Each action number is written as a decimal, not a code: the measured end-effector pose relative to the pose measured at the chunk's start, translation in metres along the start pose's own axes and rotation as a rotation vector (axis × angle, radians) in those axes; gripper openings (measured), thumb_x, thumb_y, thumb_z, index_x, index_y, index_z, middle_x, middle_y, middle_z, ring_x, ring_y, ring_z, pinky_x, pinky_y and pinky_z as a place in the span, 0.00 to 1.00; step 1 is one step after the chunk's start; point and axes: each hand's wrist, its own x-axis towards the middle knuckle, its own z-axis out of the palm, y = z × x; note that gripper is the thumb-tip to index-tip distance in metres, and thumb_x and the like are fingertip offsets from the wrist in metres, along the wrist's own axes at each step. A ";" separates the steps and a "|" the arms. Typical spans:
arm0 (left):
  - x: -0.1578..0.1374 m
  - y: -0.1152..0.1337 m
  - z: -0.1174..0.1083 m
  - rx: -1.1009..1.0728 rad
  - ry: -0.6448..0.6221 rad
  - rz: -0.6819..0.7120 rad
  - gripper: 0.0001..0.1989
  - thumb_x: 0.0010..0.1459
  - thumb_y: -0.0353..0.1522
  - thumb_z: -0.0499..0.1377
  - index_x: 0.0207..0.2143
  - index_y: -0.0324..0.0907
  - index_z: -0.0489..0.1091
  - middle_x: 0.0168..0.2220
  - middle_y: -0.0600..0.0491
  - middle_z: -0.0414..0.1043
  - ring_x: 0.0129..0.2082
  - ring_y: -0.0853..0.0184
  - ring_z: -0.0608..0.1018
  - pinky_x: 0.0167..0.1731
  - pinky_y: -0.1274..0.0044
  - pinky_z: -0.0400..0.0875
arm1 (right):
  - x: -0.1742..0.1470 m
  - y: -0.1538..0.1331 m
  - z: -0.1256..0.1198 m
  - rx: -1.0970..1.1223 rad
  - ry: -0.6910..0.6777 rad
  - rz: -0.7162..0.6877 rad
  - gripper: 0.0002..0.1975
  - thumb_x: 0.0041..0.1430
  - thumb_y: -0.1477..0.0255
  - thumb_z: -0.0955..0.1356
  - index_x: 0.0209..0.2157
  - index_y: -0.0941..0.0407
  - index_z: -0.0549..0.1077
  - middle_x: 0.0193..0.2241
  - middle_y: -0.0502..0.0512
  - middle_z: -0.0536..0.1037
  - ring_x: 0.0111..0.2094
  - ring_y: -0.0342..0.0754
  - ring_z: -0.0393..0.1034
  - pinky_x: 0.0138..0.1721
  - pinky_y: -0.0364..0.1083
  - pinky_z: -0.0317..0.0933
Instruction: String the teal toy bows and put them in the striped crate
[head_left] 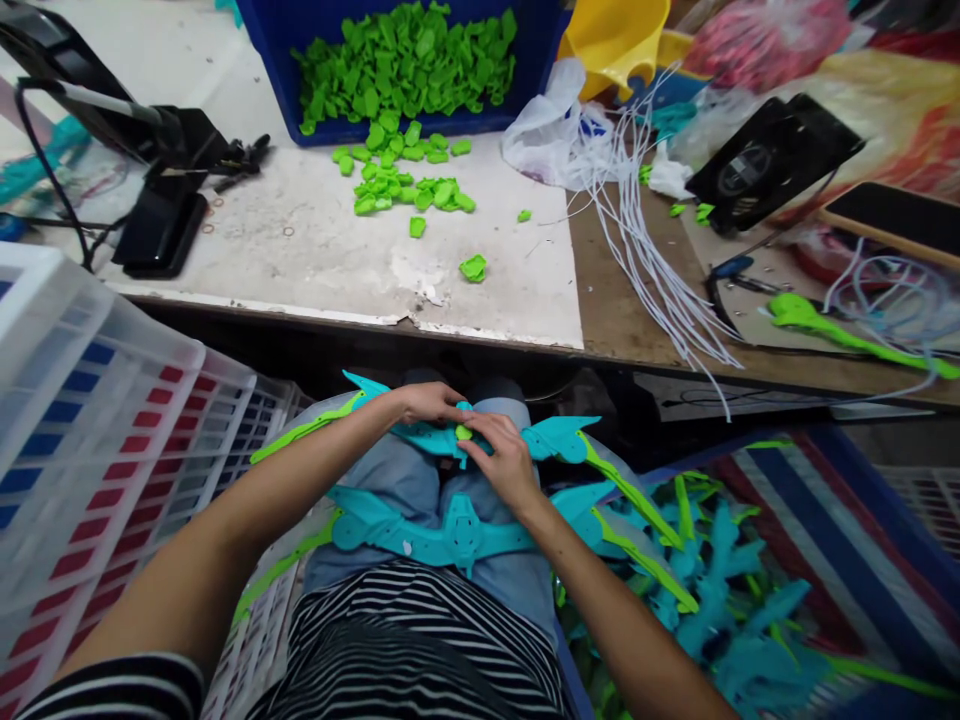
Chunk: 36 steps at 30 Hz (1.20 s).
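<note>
Two turquoise plastic toy bows with lime-green limbs lie across my lap. On the farther toy bow (555, 440), both hands meet at the middle. My left hand (433, 403) is closed on its centre from the left, fingertips near the upper end. From the right, my right hand (504, 455) has its fingers bent round a small green plastic piece (464, 433) set against the bow's centre. The fingers partly cover that spot. Closer to my body, the second toy bow (466, 532) rests on my thighs, touched by neither hand.
A blue bin (270, 70) of small green pieces stands on the worktable (300, 240), with loose pieces in front. White cords (637, 230) hang over the table edge. A white plastic basket (150, 370) is at left; turquoise and green parts (712, 580) fill a container at right.
</note>
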 end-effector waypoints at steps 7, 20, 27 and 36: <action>0.004 -0.007 0.007 0.158 0.152 0.048 0.12 0.44 0.36 0.62 0.30 0.36 0.72 0.20 0.61 0.60 0.21 0.76 0.60 0.21 0.82 0.54 | 0.018 0.012 0.001 0.071 -0.126 0.357 0.30 0.40 0.68 0.76 0.48 0.53 0.69 0.37 0.53 0.75 0.34 0.48 0.71 0.36 0.49 0.69; -0.011 0.001 0.022 0.679 0.373 0.170 0.20 0.52 0.30 0.57 0.48 0.36 0.69 0.36 0.50 0.73 0.38 0.64 0.73 0.39 0.75 0.68 | 0.050 -0.015 -0.032 -0.251 -0.257 0.028 0.13 0.53 0.67 0.70 0.41 0.53 0.74 0.35 0.56 0.77 0.39 0.52 0.71 0.40 0.49 0.65; -0.030 -0.043 0.080 1.183 0.562 0.388 0.34 0.52 0.34 0.63 0.59 0.37 0.57 0.64 0.36 0.50 0.62 0.47 0.57 0.58 0.57 0.55 | 0.189 -0.036 -0.061 -0.476 0.100 -0.078 0.19 0.59 0.66 0.66 0.50 0.55 0.72 0.51 0.62 0.69 0.51 0.60 0.58 0.51 0.58 0.56; -0.032 -0.015 0.057 1.228 0.409 0.302 0.26 0.54 0.32 0.56 0.56 0.38 0.61 0.60 0.40 0.61 0.49 0.55 0.72 0.48 0.66 0.67 | 0.227 -0.019 -0.063 -0.313 0.098 -0.054 0.12 0.57 0.72 0.65 0.42 0.58 0.75 0.42 0.59 0.74 0.44 0.53 0.65 0.48 0.52 0.58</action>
